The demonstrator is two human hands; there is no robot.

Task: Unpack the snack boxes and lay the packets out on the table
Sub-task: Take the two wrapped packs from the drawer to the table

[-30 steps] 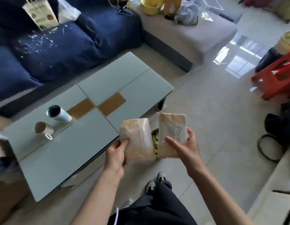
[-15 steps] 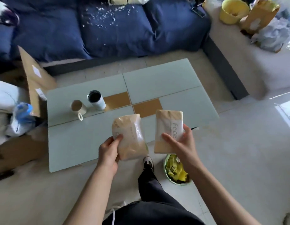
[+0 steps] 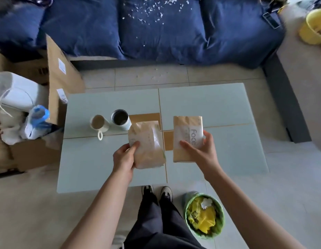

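I hold two tan paper-like packets above the pale green table (image 3: pixel 219 105). My left hand (image 3: pixel 124 157) grips the left packet (image 3: pixel 147 144) by its lower left edge; that packet is slightly crumpled and tilted. The right packet (image 3: pixel 186 137), flat and printed with "face", is gripped near its lower right by my right hand (image 3: pixel 199 150), thumb across its front. Both packets hover over the table's middle, a small gap between them. Whether either touches the tabletop I cannot tell.
A cup with a handle (image 3: pixel 98 123) and a dark-mouthed tumbler (image 3: pixel 121 119) stand on the table's left. Open cardboard boxes (image 3: pixel 62 78) with white and blue bags sit at the left. A green bin (image 3: pixel 204 216) is by my feet; a blue sofa (image 3: pixel 156 27) lies beyond.
The view has swung round so the table is now square in front of me. Both packets have moved forward over the table's middle and stand a little farther apart.
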